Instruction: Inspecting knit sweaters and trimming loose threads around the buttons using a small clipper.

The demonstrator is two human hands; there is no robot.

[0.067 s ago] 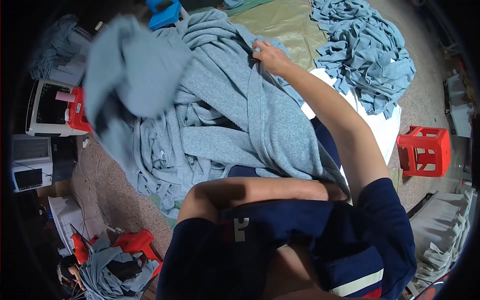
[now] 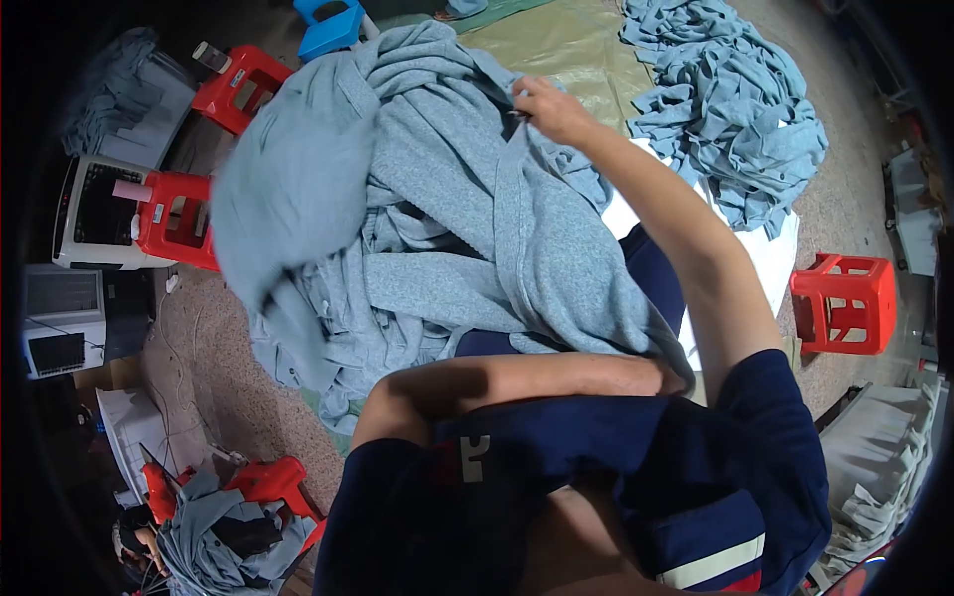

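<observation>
Right hand (image 2: 553, 111): fingers drawn together, nearly closed, pinching the edge of a heathered blue-grey knit garment (image 2: 566, 253), soft, with a long flat band. The garment hangs from this grip toward the wearer's lap, in broad rounded folds.

Left hand (image 2: 666, 376): below the grip, close to the body, mostly hidden by the garment's lower fold; whether it holds anything cannot be told.

Left of the grip: a bulky mass of blue-grey cloth (image 2: 298, 189), blurred, its outline hard to make out, perhaps part of the same garment. Farther left and beyond: a blue plastic stool (image 2: 331, 38), cut off at the upper edge.

Beyond the grip: a glossy, creased olive sheet (image 2: 586, 45).

Right of the grip: a crumpled heap of blue-grey garments (image 2: 740, 119); nearer the body, a red plastic stool (image 2: 845, 303) with slotted sides.
</observation>
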